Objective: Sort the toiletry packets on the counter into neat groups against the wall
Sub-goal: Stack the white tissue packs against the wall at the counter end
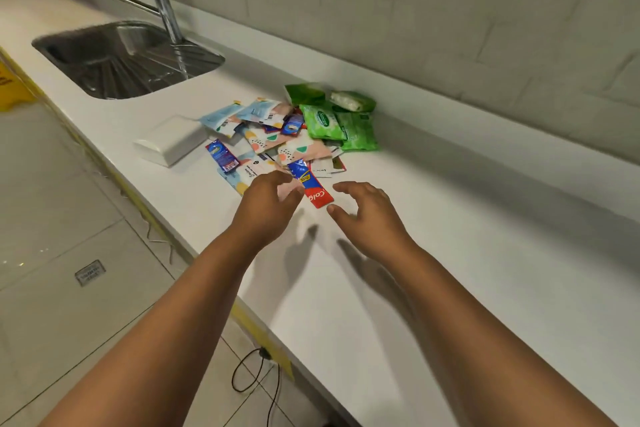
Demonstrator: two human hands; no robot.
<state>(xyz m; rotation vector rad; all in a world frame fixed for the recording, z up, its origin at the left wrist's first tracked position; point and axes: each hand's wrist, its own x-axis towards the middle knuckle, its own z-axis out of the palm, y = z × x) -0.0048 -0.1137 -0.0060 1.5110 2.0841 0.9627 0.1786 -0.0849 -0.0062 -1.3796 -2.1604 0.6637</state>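
Left hand [268, 204] pinches a red-and-blue toothpaste sachet [311, 184] at the near edge of the packet pile [277, 139] mid-bench [450, 253] — right hand [367, 211] hovers beside it, fingers spread. Green wipes packs [337, 123] sit wall-side, white box [166, 142] and sink [128, 59] to the left.

Mixed toiletry packets [291, 135] lie heaped (green ones [337, 121] wallward) on the counter [450, 253].

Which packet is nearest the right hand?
The red and blue toothpaste sachet, the only red one, lying at the pile's near edge between the left hand and right hand.
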